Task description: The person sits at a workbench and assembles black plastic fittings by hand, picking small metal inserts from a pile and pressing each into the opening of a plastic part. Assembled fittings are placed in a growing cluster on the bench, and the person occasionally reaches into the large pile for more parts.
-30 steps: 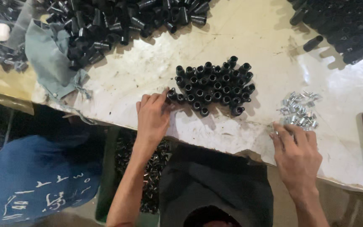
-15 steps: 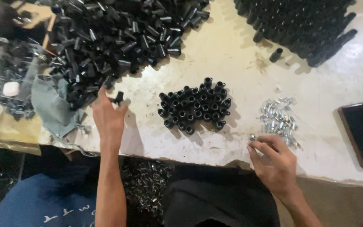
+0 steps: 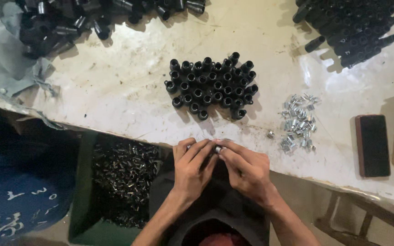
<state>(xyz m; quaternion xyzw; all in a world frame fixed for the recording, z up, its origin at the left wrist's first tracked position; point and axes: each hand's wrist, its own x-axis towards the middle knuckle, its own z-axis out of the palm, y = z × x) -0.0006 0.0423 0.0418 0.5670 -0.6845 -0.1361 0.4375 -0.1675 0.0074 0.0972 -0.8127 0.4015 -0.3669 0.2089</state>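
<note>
Fingertips of my left hand and right hand meet at the surface's near edge, both sets of fingers pinched on one small silver part. Standing black caps cluster straight ahead of my fingers; loose silver fittings lie nearer my right.

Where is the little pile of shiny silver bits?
In the head view, the pile of small silver parts lies on the white table, right of the standing black tubes and left of the dark phone.

1. Small assembly workshop: a worn, stained white surface.
2. Heaps of black tubes and small metal caps.
3. A green bin of finished parts below the edge.
</note>
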